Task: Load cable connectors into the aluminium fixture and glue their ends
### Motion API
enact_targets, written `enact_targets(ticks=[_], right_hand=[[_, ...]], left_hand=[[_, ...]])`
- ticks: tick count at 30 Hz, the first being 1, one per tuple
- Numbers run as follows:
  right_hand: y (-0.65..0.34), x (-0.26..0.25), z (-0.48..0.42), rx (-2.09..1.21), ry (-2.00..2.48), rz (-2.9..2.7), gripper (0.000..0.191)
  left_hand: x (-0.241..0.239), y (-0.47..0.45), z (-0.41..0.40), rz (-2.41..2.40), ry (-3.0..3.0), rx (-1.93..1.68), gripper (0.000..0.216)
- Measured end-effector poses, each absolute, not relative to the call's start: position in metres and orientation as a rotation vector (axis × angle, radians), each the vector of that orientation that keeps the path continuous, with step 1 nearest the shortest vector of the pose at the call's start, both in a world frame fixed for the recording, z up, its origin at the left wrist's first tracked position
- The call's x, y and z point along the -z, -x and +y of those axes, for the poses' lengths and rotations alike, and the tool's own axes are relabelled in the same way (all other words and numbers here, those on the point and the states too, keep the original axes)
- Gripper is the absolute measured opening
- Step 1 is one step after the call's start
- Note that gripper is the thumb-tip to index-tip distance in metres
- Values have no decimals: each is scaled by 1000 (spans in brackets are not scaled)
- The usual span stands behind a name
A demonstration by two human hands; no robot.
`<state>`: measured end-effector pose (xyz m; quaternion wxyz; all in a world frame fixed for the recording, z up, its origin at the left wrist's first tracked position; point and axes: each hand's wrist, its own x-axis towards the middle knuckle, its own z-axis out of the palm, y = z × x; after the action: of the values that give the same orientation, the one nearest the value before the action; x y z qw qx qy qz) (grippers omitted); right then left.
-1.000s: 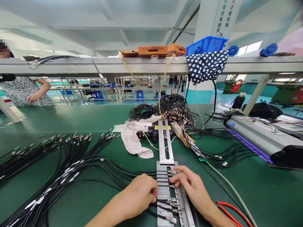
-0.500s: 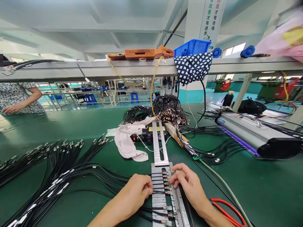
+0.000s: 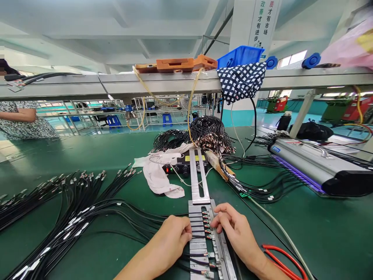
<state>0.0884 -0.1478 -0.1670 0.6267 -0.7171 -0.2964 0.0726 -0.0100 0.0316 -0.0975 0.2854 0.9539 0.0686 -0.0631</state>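
My left hand [image 3: 171, 239] is closed in a pinch on a black cable [image 3: 199, 236] at the left edge of a slotted metal fixture [image 3: 197, 246]. Several black cables lie across its grooves, their small metal connectors [image 3: 208, 231] pointing right along a metal rail [image 3: 223, 254]. Over that rail, my right hand [image 3: 238, 235] rests with loosely bent fingers, index apart from the others, fingertips beside the upper connectors. Nothing shows in its grasp. Its thumb is mostly hidden, and my left fingers cover part of the pinched cable.
Cable bundles [image 3: 84, 217] with white labels spread across the left of the green table. Behind the fixture are a black control box [image 3: 186, 170], a white cloth [image 3: 159, 181] and coiled cables [image 3: 208, 130]. A silver lamp [image 3: 317, 163] and red-handled tool [image 3: 284, 258] lie right. A person [image 3: 25, 120] stands far left.
The view has shifted slightly, moving the scene a little to the right. Both hands keep nearly the same places at the fixture. The person at far left has raised a forearm.
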Motion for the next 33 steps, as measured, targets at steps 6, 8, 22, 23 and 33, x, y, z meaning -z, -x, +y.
enact_targets(ticks=[6,8,22,23,33], right_hand=[[-83,161,-148,-100,1816,-872,15],[-81,160,-146,-69,1890,-933,10],[-79,143,-129,-258,2230,-959,22],[-81,143,-128,-273,2238,-965,22],[-86,142,-126,-267,2150,-977,22]], left_hand=[[104,10,34,120,-2525,149,15],[104,11,34,117,-2543,141,13],[110,5,3,29,-2929,288,32],[109,6,0,20,-2948,311,34],[93,31,29,40,-2664,293,20]])
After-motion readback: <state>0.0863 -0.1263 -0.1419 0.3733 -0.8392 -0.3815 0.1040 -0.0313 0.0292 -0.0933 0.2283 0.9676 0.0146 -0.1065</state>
